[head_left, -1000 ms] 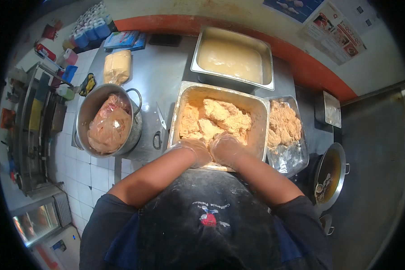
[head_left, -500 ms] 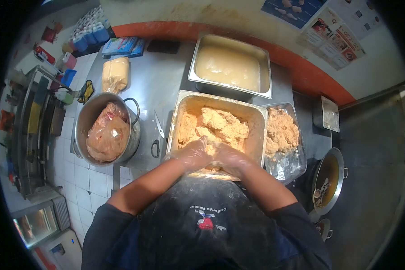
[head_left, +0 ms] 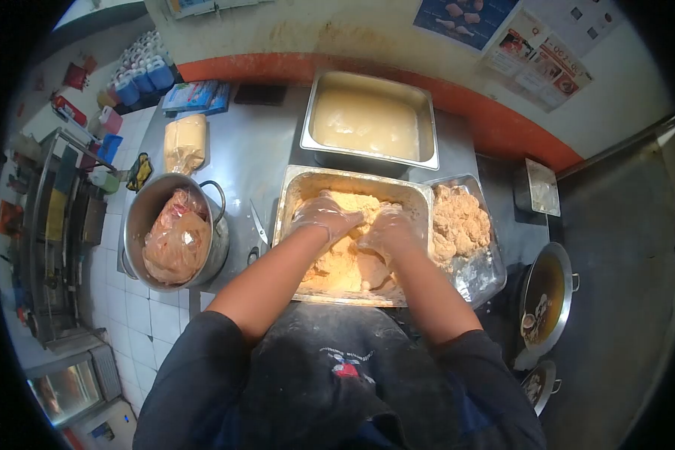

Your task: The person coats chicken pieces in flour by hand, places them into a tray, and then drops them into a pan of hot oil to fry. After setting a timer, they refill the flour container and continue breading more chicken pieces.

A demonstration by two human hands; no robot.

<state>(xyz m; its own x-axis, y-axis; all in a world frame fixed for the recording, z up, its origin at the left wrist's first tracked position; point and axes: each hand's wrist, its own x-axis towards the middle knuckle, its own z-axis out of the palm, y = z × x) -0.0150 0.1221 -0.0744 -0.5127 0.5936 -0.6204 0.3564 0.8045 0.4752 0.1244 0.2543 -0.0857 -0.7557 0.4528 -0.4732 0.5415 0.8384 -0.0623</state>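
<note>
Here both hands are down in the flour pan [head_left: 280,225], each in a thin clear glove. The left hand [head_left: 324,216] lies palm down with its fingers splayed on the floury heap, grasping nothing. The right hand [head_left: 388,232], just beside it and a little nearer the person, is curved over a coated chicken piece [head_left: 350,266]; whether its fingers close on the piece I cannot tell. The two hands sit toward the far half of the pan, so most of the coated pieces lie under them and back toward the body, between the forearms.

The foil-lined tray [head_left: 481,271] touches the pan's right wall. It holds a pile of breaded chicken [head_left: 460,217] and is much nearer the right hand. Behind the pan stands a batter pan [head_left: 308,112] against the wall. To the left, past the scissors [head_left: 257,225], a metal pot [head_left: 133,225] holds bagged raw chicken [head_left: 174,241], on the left hand's side. A fry wok [head_left: 549,300] sits well apart at the far right.
</note>
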